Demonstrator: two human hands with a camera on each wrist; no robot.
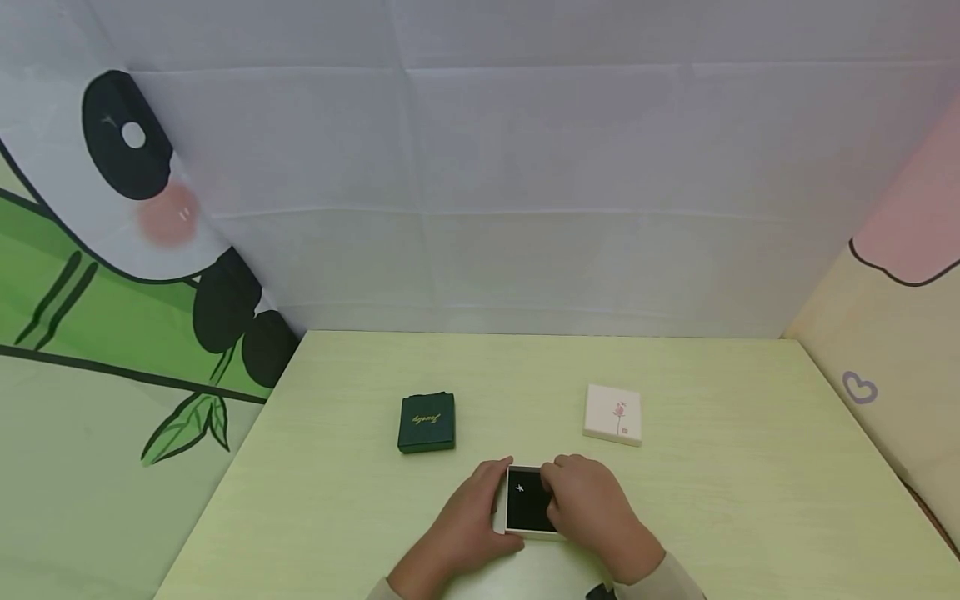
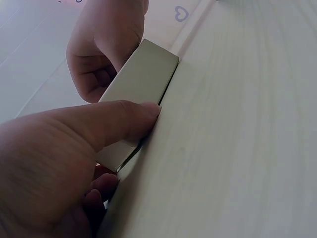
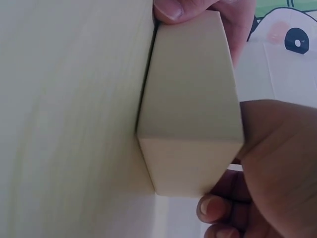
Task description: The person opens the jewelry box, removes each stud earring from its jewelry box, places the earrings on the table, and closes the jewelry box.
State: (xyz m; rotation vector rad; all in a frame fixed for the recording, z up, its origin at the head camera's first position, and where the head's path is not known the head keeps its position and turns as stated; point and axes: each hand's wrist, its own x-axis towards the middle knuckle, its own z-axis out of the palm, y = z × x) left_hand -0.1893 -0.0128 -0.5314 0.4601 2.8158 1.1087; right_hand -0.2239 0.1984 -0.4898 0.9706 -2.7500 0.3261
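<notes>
An uncovered small white box (image 1: 536, 534) stands on the table near me, with a black insert (image 1: 528, 510) inside. A tiny silver star-like piece (image 1: 520, 488) shows on the insert's left part. My left hand (image 1: 474, 521) grips the box's left end, thumb on the near side and fingers round the far side. In the left wrist view the thumb (image 2: 124, 121) presses the box's side wall (image 2: 141, 74). My right hand (image 1: 588, 504), fingers curled, reaches over the right part of the insert. Its fingertips are hidden, so what they may pinch does not show.
Farther back on the left lies a dark green box (image 1: 427, 422) with gold lettering. A white lid-like square box (image 1: 612, 414) with a pink flower print lies back right. Printed cloth walls (image 1: 525, 208) stand behind and beside the pale table (image 1: 300, 500).
</notes>
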